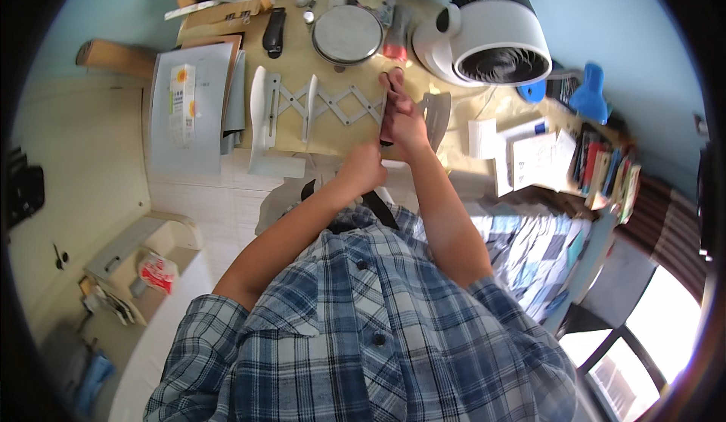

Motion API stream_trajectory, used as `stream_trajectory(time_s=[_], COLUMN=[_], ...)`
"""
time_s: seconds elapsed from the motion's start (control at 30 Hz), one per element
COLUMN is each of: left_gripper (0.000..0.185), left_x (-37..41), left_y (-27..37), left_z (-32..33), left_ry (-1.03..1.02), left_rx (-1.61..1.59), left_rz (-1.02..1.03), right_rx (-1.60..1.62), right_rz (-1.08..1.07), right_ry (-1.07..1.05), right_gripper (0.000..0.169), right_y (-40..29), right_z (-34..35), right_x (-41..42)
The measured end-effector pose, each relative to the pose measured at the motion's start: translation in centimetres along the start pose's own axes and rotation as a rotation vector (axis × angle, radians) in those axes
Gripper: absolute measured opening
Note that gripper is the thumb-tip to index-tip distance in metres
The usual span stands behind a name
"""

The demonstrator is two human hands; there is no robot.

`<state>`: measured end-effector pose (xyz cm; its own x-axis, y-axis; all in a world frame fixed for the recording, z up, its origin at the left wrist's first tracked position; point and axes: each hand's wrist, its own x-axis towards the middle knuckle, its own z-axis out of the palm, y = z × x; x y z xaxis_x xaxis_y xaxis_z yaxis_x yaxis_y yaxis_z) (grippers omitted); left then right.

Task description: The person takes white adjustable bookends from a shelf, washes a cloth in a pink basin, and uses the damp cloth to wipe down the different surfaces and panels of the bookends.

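An expandable metal book rack (pixel 349 110) with scissor-like crossed bars and several upright plates lies stretched across the desk before me. My right hand (pixel 405 118) grips one of its uprights, a dark narrow plate right of the crossed bars, with the fingers along its far part. Close to the near end of that plate is my left hand (pixel 363 169), its fingers curled; whether it holds a part of the rack cannot be told. A white curved end plate (pixel 260 110) stands at the rack's left, and a grey plate (pixel 438 118) is just right of my right hand.
Behind the rack are a round metal tin (pixel 347 34), a black stapler (pixel 274 33) and a white fan (pixel 488 42). Flat folders (pixel 190 110) lie left. Papers (pixel 533 158), a row of books (pixel 607 167) and a blue lamp (pixel 590 93) are at the right.
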<state>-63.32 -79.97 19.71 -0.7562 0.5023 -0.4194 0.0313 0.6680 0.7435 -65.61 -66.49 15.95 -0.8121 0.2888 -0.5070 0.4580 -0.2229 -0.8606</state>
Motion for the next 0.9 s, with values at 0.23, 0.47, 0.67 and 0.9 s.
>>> stream_trajectory(time_s=[0.23, 0.47, 0.67, 0.9], left_gripper=[0.020, 0.020, 0.021, 0.023], left_x=[0.4, 1.4, 1.0, 2.0], left_y=[-3.2, -2.0, -2.3, -2.3], left_z=[-1.4, -1.4, -2.5, -2.1], left_ry=[-0.062, -0.156, -0.222, -0.258], left_rx=[-0.016, 0.056, -0.067, 0.036], left_rz=[0.000, 0.072, 0.060, 0.104], right_rx=[-0.408, -0.578, -0.773, -0.784], right_rz=[0.216, -0.059, 0.063, -0.037], right_ry=[-0.183, 0.023, -0.241, -0.024], right_gripper=[0.026, 0.022, 0.022, 0.040], right_y=[-2.9, -3.6, -2.5, -3.6], right_z=[0.6, 1.3, 0.3, 0.6], right_x=[-3.6, -2.2, -4.7, -2.9])
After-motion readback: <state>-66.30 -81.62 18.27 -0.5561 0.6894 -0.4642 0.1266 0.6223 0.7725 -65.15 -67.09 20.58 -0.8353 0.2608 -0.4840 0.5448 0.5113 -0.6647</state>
